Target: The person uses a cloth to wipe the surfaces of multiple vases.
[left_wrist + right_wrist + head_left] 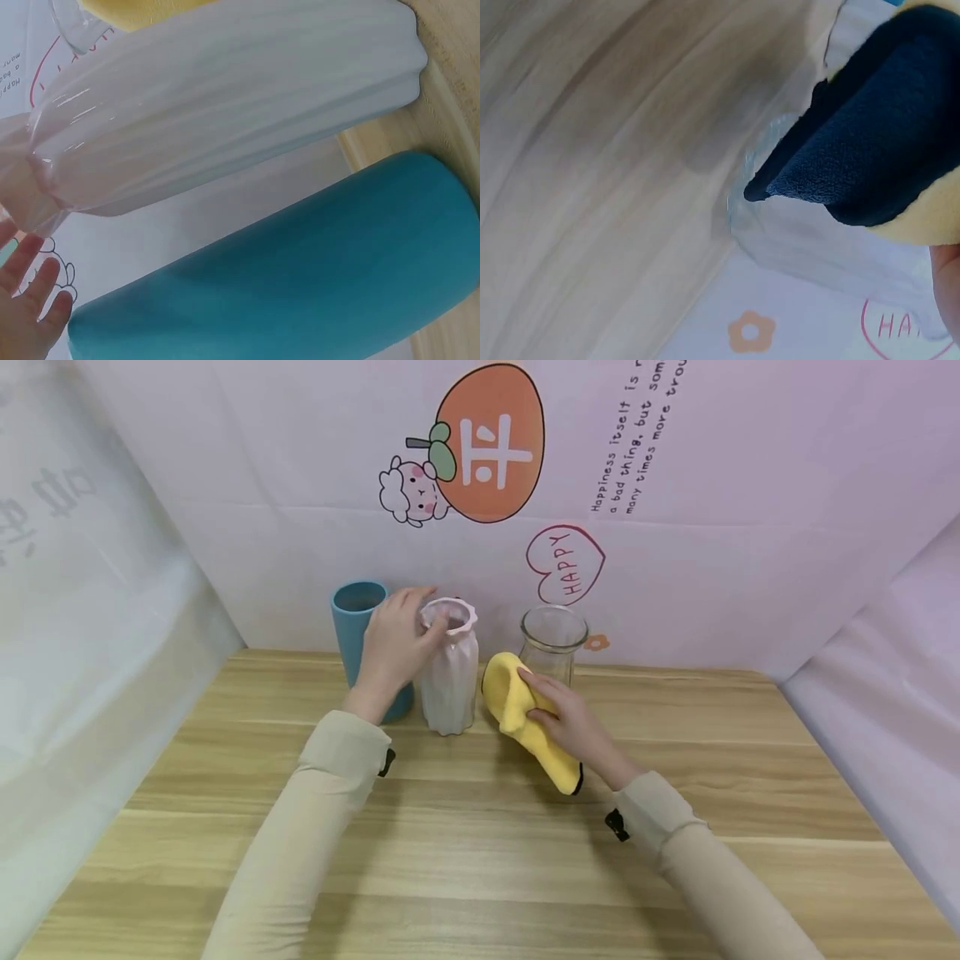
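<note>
A pale pinkish-white fluted vase (450, 685) with a wavy rim stands upright near the back wall. My left hand (397, 639) is at its mouth, with fingers spread and the thumb overlapping the opening. In the left wrist view the fingers (39, 289) are fairly straight beside the vase's neck. Behind that hand, to the left, stands a tall teal vase (348, 635). My right hand (566, 718) grips a folded yellow cloth (551, 756) between thumb and fingers; its dark underside (885, 127) shows in the right wrist view. The cloth overlaps a clear glass vase (555, 639) behind it.
The three vases stand in a row at the far edge of the wooden table (450, 877). Right behind them hangs a white printed backdrop (300, 452). White cloth (877, 635) also hangs along both sides of the table.
</note>
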{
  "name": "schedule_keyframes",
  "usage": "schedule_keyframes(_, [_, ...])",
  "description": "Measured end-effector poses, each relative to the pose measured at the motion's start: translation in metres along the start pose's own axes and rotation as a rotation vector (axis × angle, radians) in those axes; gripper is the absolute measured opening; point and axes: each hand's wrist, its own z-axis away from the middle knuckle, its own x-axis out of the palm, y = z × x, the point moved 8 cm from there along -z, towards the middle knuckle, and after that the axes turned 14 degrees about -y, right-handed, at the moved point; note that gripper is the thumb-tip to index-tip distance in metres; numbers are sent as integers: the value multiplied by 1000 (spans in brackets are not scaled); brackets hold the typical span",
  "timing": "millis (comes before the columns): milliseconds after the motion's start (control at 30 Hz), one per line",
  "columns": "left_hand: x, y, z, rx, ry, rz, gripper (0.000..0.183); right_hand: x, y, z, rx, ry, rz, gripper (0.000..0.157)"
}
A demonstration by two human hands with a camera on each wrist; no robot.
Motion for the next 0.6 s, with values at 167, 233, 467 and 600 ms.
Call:
schedule_keyframes(167, [-16, 0, 5, -3, 118, -23, 37, -9, 2, 10, -14, -38, -7, 61])
schedule_keyframes(233, [-21, -1, 6, -8, 150, -38, 33, -12, 4, 14, -15, -55, -7, 61])
schedule_keyframes(467, [-39, -12, 9, -12, 264, -48, 28, -21, 9, 28, -15, -117, 32, 58])
schedule_keyframes(600, [-48, -23, 13, -56, 312, 8, 26, -26, 11, 35, -31, -145, 59, 56])
